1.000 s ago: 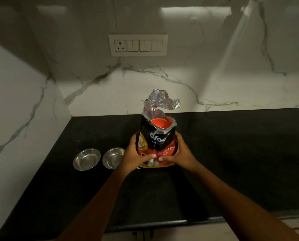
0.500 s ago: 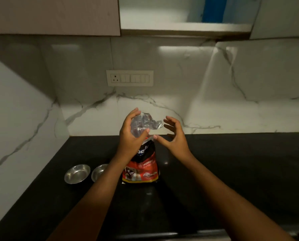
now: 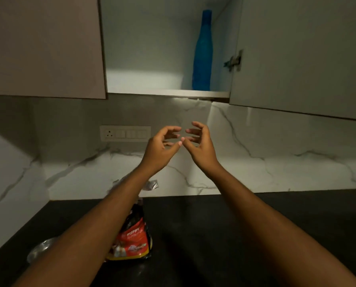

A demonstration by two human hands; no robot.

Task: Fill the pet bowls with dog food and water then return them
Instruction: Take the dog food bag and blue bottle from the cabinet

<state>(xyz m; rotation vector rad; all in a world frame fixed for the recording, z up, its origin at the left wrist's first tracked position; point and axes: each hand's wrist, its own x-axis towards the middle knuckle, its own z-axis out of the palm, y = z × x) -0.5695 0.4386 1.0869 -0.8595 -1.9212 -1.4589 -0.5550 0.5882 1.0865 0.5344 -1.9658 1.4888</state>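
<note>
The bottle (image 3: pixel 202 52) is bright blue. Below it, the wall (image 3: pixel 276 162) is white marble with grey veins, and the switch plate (image 3: pixel 125 133) on it is off-white. The desk (image 3: pixel 204 224) is plain black. On it the bag (image 3: pixel 134 239) is black and red with white "PUPPY" lettering, a yellow bottom edge and a silver crinkled top. The bowl (image 3: pixel 41 248) is shiny silver. The cabinet doors (image 3: pixel 42 46) are pale grey-beige.

A home kitchen: a black stone table (image 3: pixel 214 235) runs into a corner beneath white marble-veined wall tiles (image 3: pixel 276 166), with a switch-and-socket panel (image 3: pixel 125 133) set in them. Wall cupboards (image 3: pixel 42 46) hang above; one stands open, a blue bottle (image 3: pixel 203 56) on its shelf.
</note>
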